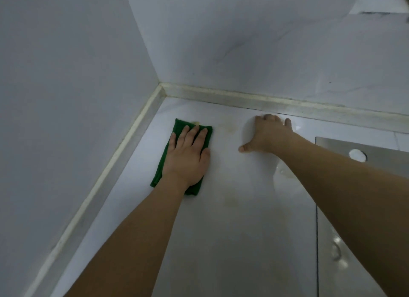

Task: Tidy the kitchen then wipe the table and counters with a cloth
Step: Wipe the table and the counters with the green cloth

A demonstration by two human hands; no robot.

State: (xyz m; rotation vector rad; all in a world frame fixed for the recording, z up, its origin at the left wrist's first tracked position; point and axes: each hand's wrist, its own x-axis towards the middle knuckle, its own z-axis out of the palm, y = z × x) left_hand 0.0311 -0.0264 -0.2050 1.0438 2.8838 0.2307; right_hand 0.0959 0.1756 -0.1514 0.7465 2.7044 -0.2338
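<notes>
A folded green cloth (169,155) lies flat on the white counter (221,219), close to the corner where two walls meet. My left hand (188,157) presses down on the cloth with straight, spread fingers and covers most of its middle. A bit of yellow shows at the cloth's far edge. My right hand (267,134) rests flat on the bare counter to the right of the cloth, near the back wall, fingers spread and holding nothing.
A faint yellowish stain (228,126) marks the counter between my hands. A steel sink rim (376,150) with a round tap hole (357,155) lies at the right. Water drops sit on the steel further forward. Walls close off the left and back.
</notes>
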